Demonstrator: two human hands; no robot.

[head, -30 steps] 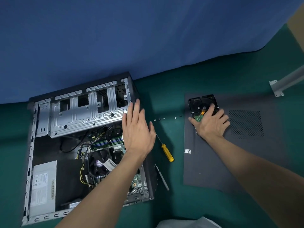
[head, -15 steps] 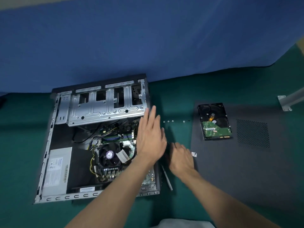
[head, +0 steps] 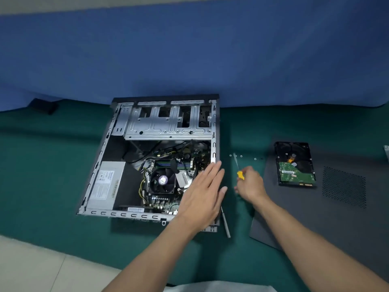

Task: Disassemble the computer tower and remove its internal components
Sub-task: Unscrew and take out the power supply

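Note:
The open computer tower (head: 101,165) lies on its side on green cloth, showing a silver drive cage (head: 168,123), a power supply (head: 105,184), and a CPU fan (head: 163,180) on the motherboard. My left hand (head: 203,192) hovers flat with straight fingers over the tower's right edge. Just right of the tower, my right hand (head: 249,186) grips the yellow handle of a screwdriver (head: 239,168), its shaft pointing away from me. A removed hard drive (head: 294,163) lies circuit board up on the dark side panel (head: 336,218).
Several small screws (head: 241,156) lie in a row on the cloth between the tower and the panel. A thin grey tool (head: 225,223) lies by the tower's near right corner. A small black object (head: 44,105) sits far left. A blue backdrop rises behind.
My right hand let go of the hard drive, came left to the cloth, and picked up the yellow screwdriver. My left hand stayed flat over the tower's right edge. The camera tilted up.

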